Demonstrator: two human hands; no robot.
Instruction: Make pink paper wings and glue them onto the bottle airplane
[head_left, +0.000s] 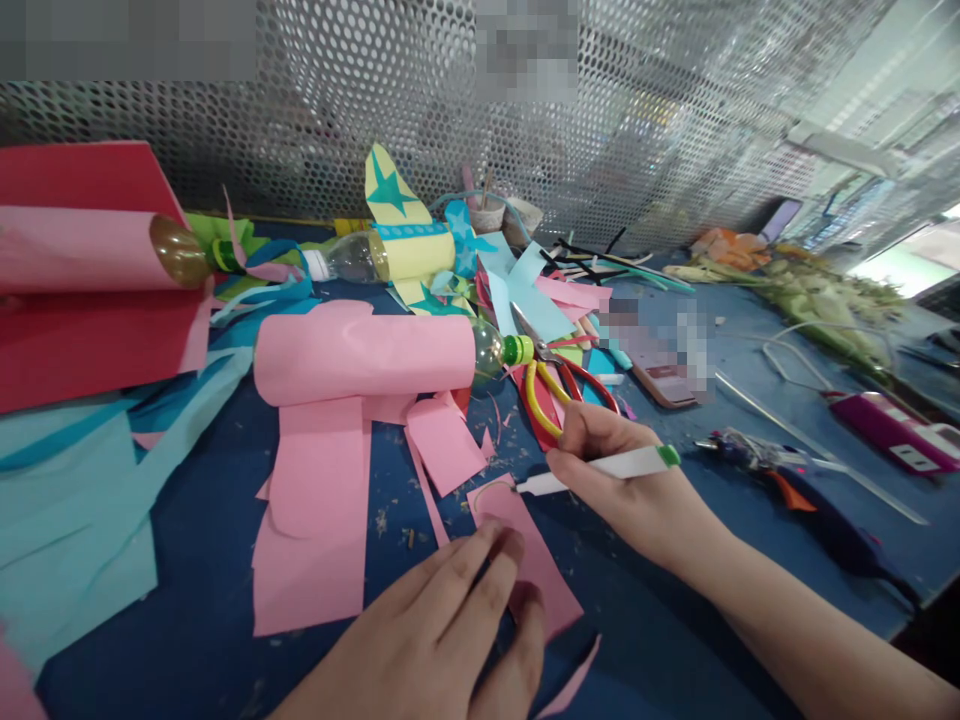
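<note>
My right hand grips a white marker pen with a green end. The pen's tip touches a pink paper strip near its top edge, where a thin curved line shows. My left hand rests on the same strip with fingers stretched out, pressing it to the table. Left of the hands lies a plastic bottle wrapped in pink paper, its green cap pointing right. Smaller pink paper pieces lie between bottle and strip. Just above my right hand are scissors with yellow and red handles.
A blue glue gun lies at right, near a purple-and-white box-like object and a phone. Behind stand a yellow-wrapped bottle, paper scraps and a perforated metal screen. A pink-and-red wrapped bottle is at far left.
</note>
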